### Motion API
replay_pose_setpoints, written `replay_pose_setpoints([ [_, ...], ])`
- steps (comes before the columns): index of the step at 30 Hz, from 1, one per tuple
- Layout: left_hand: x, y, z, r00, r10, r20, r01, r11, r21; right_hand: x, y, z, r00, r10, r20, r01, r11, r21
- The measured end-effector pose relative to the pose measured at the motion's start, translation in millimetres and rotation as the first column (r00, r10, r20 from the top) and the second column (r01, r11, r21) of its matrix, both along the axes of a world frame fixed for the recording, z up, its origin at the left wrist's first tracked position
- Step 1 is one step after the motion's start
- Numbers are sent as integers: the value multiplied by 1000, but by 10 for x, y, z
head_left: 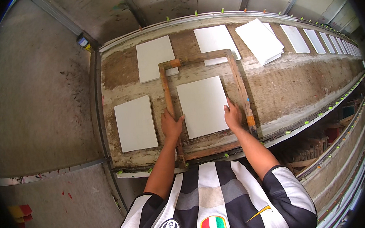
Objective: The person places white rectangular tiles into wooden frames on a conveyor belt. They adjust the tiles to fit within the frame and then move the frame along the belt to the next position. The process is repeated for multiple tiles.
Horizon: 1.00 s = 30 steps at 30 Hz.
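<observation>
A stack of white sheets (pixel 203 108) lies within a worn wooden frame (pixel 240 81) on the long table. My left hand (pixel 172 124) is at the stack's left edge, its thumb against the sheets and its fingers over the frame's left bar. On the opposite side, my right hand (pixel 233 114) holds the right edge, fingers pointing away from me. Orange tape wraps parts of the frame. Its far bar crosses over another white stack (pixel 215 39). Whether mesh spans the frame, I cannot tell.
More white stacks lie on the stained table (pixel 298 76): one at near left (pixel 135 123), one at far left (pixel 155 56), a skewed one (pixel 260 40) and a row going off right. Green clips line the table's edges. A dark can (pixel 85 42) sits by the far left corner.
</observation>
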State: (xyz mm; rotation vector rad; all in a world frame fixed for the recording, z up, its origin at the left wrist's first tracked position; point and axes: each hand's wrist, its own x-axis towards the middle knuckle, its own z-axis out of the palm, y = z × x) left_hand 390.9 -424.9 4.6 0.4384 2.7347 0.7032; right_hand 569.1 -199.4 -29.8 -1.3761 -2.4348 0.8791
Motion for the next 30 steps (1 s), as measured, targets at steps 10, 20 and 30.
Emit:
replay_pose_setpoints([
  [10,-5,-4,40,1000,3,23,-4,999,40,12,-58,-30,1000,-24,7,24,1000,-17],
  [20,4,-34,-79,997,4,-75,-1,999,38,0,-50,34,999,10,37,-8,999,-42],
  [30,-17,-13,32,999,-5,38,3,999,38,12,-65,3,1000,12,25,-12,1000,-15],
])
